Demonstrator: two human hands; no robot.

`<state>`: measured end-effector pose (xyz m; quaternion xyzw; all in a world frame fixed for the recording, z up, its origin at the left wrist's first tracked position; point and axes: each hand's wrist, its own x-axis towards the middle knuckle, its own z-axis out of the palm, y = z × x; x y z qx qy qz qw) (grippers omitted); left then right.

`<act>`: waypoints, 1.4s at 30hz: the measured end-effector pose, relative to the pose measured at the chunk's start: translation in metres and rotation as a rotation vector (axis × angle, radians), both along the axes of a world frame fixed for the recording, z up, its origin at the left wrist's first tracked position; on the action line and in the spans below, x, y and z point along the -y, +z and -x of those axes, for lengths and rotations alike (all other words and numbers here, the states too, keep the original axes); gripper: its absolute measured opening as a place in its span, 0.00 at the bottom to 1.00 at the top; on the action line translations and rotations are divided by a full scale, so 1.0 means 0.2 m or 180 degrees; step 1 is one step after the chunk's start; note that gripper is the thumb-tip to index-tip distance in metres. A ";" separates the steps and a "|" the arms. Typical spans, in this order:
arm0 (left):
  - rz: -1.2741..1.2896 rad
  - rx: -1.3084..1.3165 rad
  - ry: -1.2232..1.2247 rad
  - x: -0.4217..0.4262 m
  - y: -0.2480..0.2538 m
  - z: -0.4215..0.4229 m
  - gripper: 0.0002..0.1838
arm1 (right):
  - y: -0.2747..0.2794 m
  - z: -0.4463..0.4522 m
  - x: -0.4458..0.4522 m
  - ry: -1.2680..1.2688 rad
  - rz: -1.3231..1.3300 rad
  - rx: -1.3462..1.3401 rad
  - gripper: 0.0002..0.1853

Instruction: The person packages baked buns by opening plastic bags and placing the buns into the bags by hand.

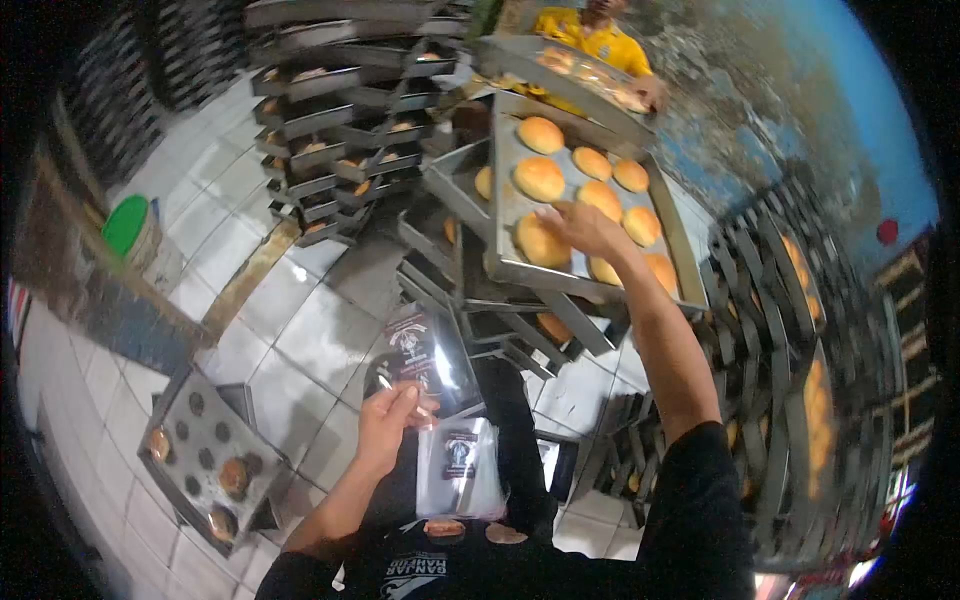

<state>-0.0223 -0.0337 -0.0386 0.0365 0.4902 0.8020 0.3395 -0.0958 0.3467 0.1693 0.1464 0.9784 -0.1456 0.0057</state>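
Note:
My left hand (pixel 392 425) is closed, pinching the edge of a clear printed plastic bag (pixel 432 350) that stands out in front of my knees. On my lap below it lies a stack of similar plastic bags (pixel 460 485) with a dark printed label. Reaching forward, my right hand (pixel 590 230) has its fingers closed on the side of a golden bun (pixel 541 243) in the metal tray (pixel 590 285). Several more buns, such as a round one (pixel 540 180), sit in that tray. Part of the gripped bun is hidden by my fingers.
Stacked trays (pixel 320 130) stand at the back left, and more tray stacks (pixel 745 300) at the right. Across from me a person in a yellow shirt (pixel 600 42) has a hand at another tray (pixel 580 85). A tray (pixel 215 400) with a few buns lies lower left, near a green-lidded bucket (pixel 125 225).

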 end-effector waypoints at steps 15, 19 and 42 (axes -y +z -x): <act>-0.1222 0.1121 0.0463 -0.22 -0.08 0.33 0.14 | 0.03 -0.80 0.77 -0.0485 0.2928 -0.1809 0.38; -0.0813 0.1304 0.0312 -0.35 0.17 0.23 0.17 | -0.56 -0.89 0.96 0.1595 0.0830 -0.2501 0.28; -0.1176 0.0321 0.0596 -0.39 0.17 0.03 0.21 | -0.64 -0.65 1.04 0.1038 0.0368 -0.0951 0.28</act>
